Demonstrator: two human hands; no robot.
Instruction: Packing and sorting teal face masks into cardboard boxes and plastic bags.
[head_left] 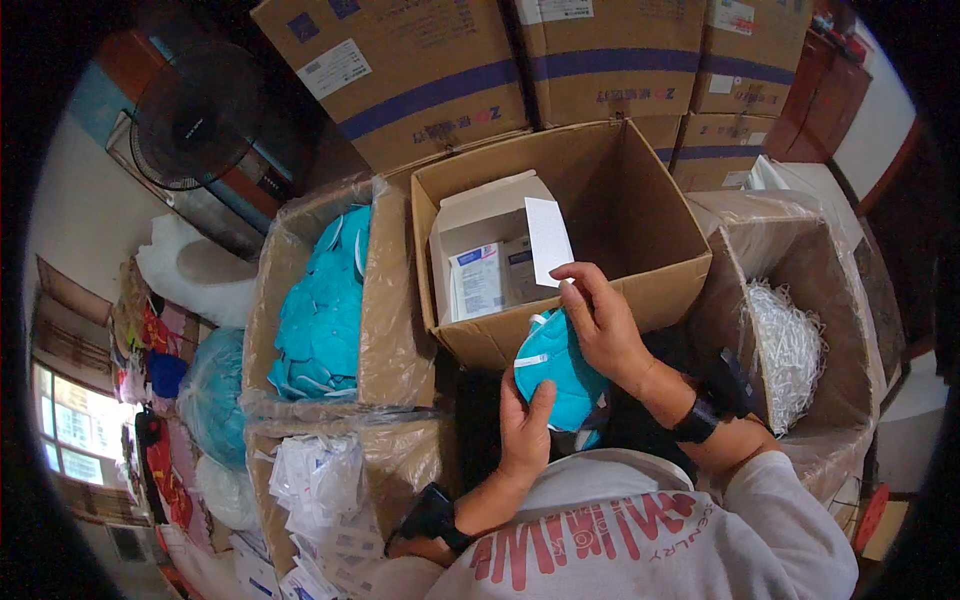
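A teal cup-shaped face mask [562, 375] with white straps is between my hands, in front of the open cardboard box. My left hand [525, 428] grips its lower left side, thumb across the front. My right hand [610, 330] is at its upper right edge, thumb and fingertips drawn together. What those fingertips pinch is too small to make out. Just beyond them stands the white flap [548, 243] of a small carton [447, 235]. That carton sits inside the large cardboard box [560, 325] and holds white printed packets [478, 282].
A plastic-lined box at left holds many teal masks [318, 310]. Below it, another holds white printed packets [318, 480]. At right, a lined box contains white straps [785, 355]. Stacked cartons [610, 75] rise behind; a black fan [195, 118] stands far left.
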